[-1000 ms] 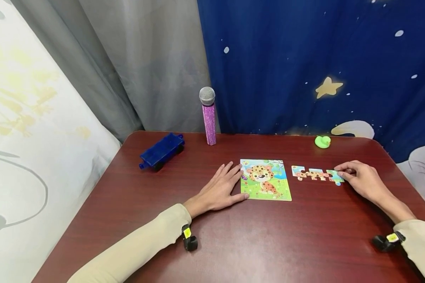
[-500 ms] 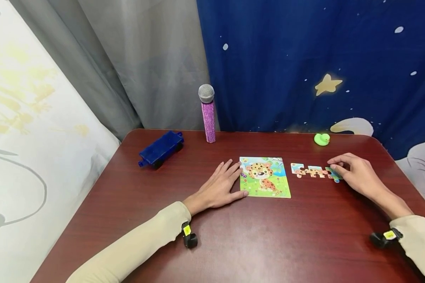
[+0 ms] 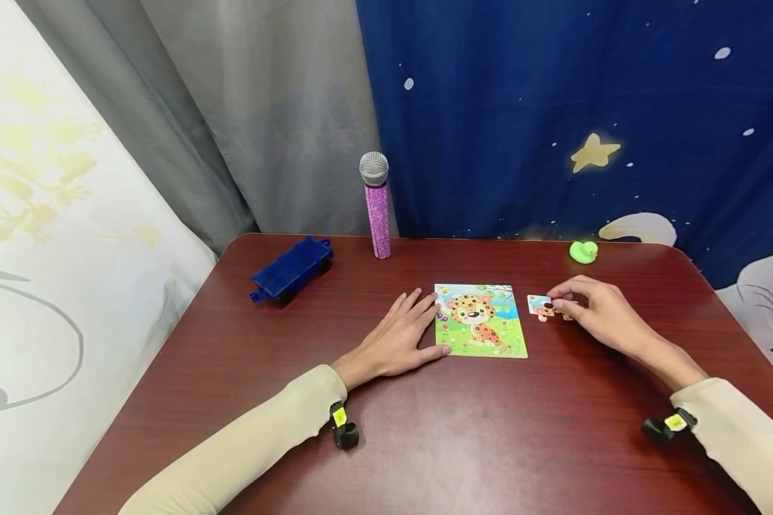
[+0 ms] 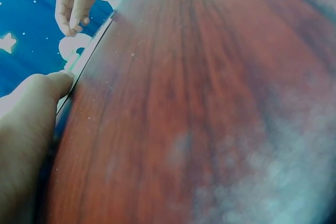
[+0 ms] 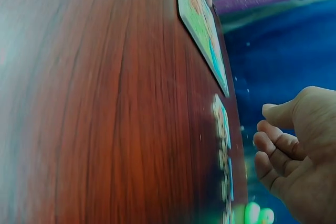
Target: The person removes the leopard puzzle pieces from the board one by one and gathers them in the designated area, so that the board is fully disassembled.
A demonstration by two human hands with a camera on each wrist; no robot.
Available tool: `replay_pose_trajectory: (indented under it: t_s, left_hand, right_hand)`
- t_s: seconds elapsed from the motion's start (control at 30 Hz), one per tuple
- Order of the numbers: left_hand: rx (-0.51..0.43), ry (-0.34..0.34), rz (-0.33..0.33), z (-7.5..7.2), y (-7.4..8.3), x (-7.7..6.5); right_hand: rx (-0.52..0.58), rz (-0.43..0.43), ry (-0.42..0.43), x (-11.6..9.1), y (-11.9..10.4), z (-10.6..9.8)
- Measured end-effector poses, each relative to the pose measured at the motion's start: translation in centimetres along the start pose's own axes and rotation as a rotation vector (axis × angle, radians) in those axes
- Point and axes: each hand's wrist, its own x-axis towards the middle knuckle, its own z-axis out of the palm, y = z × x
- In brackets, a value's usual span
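My left hand point(image 3: 396, 336) lies spread on the table, fingertips and thumb at the left edge of a square leopard puzzle board point(image 3: 509, 340). In the left wrist view its thumb point(image 4: 60, 82) touches the board's edge. To the right of the board, loose jigsaw pieces point(image 3: 537, 303) lie in a row, the farther ones covered by my right hand point(image 3: 602, 315). That hand hovers over the row with loosely bent fingers. In the right wrist view, a gap shows between its thumb and fingers, with nothing held, and the pieces point(image 5: 224, 124) lie on the table below.
A blue toy wagon point(image 3: 293, 268) stands at the back left of the brown table point(image 3: 425, 443). Behind the board, a pink microphone point(image 3: 378, 214) stands upright. A green toy duck point(image 3: 582, 252) sits near the back right edge, before a blue curtain point(image 3: 489, 129).
My right hand has let go of the rightmost jigsaw piece and moved left over the middle of the row. The left hand stays at the board.
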Motion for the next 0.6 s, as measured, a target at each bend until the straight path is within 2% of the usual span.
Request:
replay_pose_trajectory:
  t_s: [0.6]
  left_hand:
    - [-0.02,0.005,0.005,-0.4,0.1,-0.1]
  right_hand:
    - [0.156,0.02,-0.156,2.7,-4.1,3.7]
